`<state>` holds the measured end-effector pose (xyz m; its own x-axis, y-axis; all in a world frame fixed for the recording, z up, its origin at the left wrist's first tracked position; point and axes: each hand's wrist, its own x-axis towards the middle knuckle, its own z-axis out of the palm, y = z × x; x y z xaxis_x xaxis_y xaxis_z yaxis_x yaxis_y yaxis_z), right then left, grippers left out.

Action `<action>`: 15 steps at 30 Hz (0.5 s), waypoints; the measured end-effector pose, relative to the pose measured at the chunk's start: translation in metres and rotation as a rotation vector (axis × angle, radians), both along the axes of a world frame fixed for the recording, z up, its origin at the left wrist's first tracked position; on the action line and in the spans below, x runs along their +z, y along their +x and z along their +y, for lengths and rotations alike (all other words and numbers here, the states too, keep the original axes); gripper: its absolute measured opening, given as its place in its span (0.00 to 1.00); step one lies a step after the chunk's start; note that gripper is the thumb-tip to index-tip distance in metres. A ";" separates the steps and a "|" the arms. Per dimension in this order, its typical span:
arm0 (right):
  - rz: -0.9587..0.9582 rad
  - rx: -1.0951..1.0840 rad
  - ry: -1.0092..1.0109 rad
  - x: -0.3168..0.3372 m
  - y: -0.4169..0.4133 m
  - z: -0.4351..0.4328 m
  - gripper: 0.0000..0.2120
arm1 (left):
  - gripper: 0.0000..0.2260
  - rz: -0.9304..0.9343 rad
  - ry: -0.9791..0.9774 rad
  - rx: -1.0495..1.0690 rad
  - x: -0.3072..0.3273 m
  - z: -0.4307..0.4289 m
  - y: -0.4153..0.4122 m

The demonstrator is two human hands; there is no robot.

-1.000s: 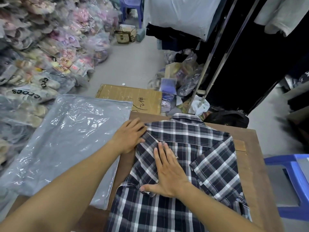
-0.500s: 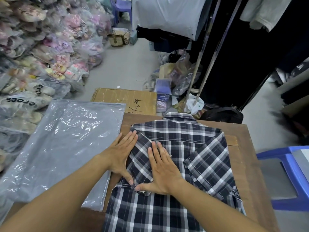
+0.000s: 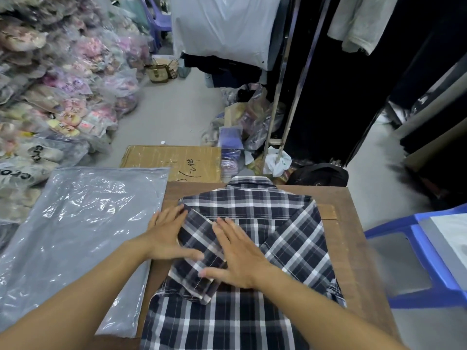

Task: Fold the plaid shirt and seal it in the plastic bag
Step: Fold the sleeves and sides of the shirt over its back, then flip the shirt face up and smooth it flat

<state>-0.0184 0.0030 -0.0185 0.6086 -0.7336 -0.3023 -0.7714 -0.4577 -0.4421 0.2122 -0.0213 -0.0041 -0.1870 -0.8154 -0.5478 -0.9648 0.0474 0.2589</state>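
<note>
A dark navy, grey and white plaid cotton shirt [image 3: 252, 248] lies back-up on a brown wooden counter [image 3: 353, 248], its collar at the far edge and its lower part running off the bottom of the view. Both short sleeves are folded in across the back, and their ends cross near the middle.

The left hand [image 3: 168, 236] lies flat with fingers spread and straight, half on the folded left edge of the shirt and half on the bare counter just beside it; the thumb reaches in over the folded sleeve. The right hand [image 3: 235, 253] is also flat and open, palm down, pressing on the folded left sleeve, with its thumb pointing toward the left thumb. Neither hand grips anything.

A large clear, slightly grey plastic bag [image 3: 80, 236] lies flat to the left, its right edge overlapping the counter beside the shirt and touching the left hand.

Beyond the counter, a flattened brown cardboard box [image 3: 171, 160] with handwriting sits on the floor. Bagged pink and beige footwear [image 3: 63, 97] is heaped on the left, and a blue plastic stool [image 3: 429, 261] stands on the right
</note>
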 end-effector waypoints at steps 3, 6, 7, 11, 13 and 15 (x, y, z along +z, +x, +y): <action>-0.130 -0.303 -0.213 0.012 -0.052 -0.027 0.28 | 0.39 0.149 -0.197 0.268 -0.004 -0.021 -0.005; -0.073 -0.763 -0.282 0.012 -0.118 -0.048 0.15 | 0.27 0.226 -0.259 0.507 -0.015 -0.039 -0.008; -0.049 -0.892 -0.252 0.012 -0.137 -0.052 0.15 | 0.29 0.269 -0.225 0.597 -0.015 -0.043 -0.010; -0.293 -1.194 0.158 0.016 -0.175 -0.061 0.23 | 0.29 0.315 -0.145 0.852 -0.019 -0.051 -0.013; -0.388 -1.232 0.324 0.017 -0.177 -0.065 0.26 | 0.22 0.317 -0.108 0.922 -0.020 -0.055 -0.013; -0.394 -1.218 0.424 0.018 -0.175 -0.068 0.21 | 0.12 0.394 -0.027 0.954 -0.021 -0.057 -0.010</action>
<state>-0.1939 -0.0651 -0.0003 -0.2591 -0.7598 -0.5963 -0.3763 0.6480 -0.6622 0.2019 -0.0785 -0.0252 0.3818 -0.7298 -0.5672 -0.4509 -0.6828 0.5749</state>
